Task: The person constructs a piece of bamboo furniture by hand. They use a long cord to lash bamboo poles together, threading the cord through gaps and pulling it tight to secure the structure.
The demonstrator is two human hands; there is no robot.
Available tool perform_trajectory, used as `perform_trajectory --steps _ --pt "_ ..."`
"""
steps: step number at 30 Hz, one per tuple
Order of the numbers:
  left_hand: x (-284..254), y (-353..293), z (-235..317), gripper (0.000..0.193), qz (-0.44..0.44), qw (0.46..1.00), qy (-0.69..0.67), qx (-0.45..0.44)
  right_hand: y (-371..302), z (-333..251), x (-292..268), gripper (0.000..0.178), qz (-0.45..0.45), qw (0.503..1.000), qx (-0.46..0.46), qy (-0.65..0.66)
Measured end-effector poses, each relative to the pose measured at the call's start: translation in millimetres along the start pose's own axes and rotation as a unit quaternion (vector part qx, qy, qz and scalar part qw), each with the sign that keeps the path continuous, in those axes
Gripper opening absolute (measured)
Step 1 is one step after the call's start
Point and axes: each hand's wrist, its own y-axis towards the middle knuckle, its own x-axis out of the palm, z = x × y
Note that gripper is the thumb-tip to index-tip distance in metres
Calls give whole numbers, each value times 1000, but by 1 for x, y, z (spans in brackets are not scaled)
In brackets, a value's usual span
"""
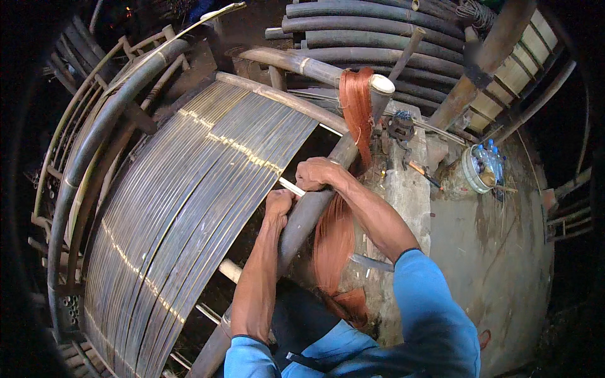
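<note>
A curved bed of dark, narrow bamboo slats point(195, 164) spreads on my left, crossed by pale node lines. Along its right side runs a thick round bamboo pole point(299, 230). Between the slats' edge and this pole, a short pale bar point(291, 186) shows between my hands. My left hand point(279, 205) is closed just below the bar, against the pole. My right hand point(317, 173) is closed over the pole, just above the bar. What the fingers of either hand hold is hidden. Reddish-brown fibre strands point(334, 236) hang beside the pole, under my right forearm.
Another bundle of reddish fibre point(357, 104) drapes over a bamboo pole end at the far side. Stacked bamboo poles point(372, 41) lie behind. At right, a bucket point(476, 170) with plastic bottles point(490, 157) stands on the concrete floor point(485, 271). An orange-handled tool point(423, 173) lies nearer.
</note>
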Motion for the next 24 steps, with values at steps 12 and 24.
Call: perform_trajectory --steps 12,24 --pt "-57 -92 71 25 -124 987 99 7 -72 -20 5 31 211 813 -172 515" --pt "-30 -138 74 28 -100 982 -129 92 -107 -90 31 20 342 798 -117 482"
